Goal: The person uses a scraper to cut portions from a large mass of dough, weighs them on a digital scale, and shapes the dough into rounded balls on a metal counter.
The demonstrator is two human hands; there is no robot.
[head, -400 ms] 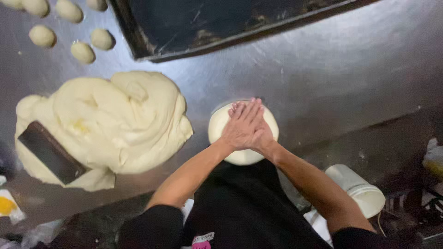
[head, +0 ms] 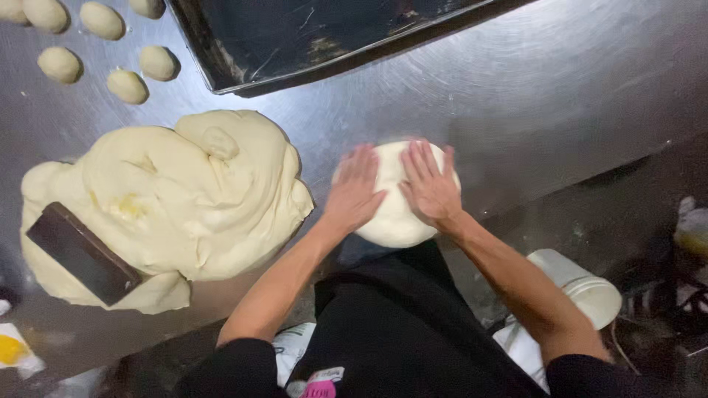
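Both my hands lie flat on the dough round (head: 394, 221) at the desk's (head: 560, 96) near edge.
I judge it soft, tacky and easily dented, best cupped from its sides. My left hand (head: 355, 190) and right hand (head: 429, 186) rest on top, fingers (head: 413, 162) spread open, gripping nothing; the dough sits under the palms, bulging out toward me.

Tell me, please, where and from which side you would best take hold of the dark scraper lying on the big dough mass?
Probably by the long edges of the dark scraper, coming from above. It lies flat and slanted on the big dough mass, its upper face bare and nothing resting on it, so a pinch across its width looks easiest.
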